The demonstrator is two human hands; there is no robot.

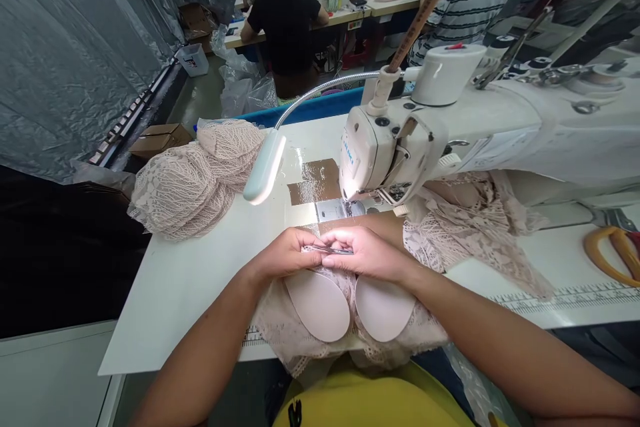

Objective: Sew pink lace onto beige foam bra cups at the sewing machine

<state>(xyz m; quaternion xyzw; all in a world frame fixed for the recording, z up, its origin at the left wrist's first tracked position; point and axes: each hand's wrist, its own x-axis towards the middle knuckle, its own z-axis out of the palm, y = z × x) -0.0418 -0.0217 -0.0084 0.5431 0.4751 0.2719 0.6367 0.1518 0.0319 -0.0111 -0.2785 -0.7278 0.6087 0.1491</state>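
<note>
My left hand (293, 252) is closed on the upper edge of a pale pink lace bra (353, 317) with two smooth moulded cups. My right hand (367, 253) is closed beside it, fingertips touching the left ones. A slim metal tool (336, 250), its exact kind unclear, lies across the right fingers and points toward my left thumb. The bra hangs over the table's front edge into my lap. Just beyond my hands stand the needle area and head of a white sewing machine (370, 153). My fingers hide the gripped lace.
Bundled lace pieces (195, 173) lie at the left, and more lace (470, 227) at the right. A lamp (265, 167) on a bendy neck hangs left of the machine. Yellow-handled scissors (613, 253) rest at the far right. A person (285, 20) sits at another table ahead.
</note>
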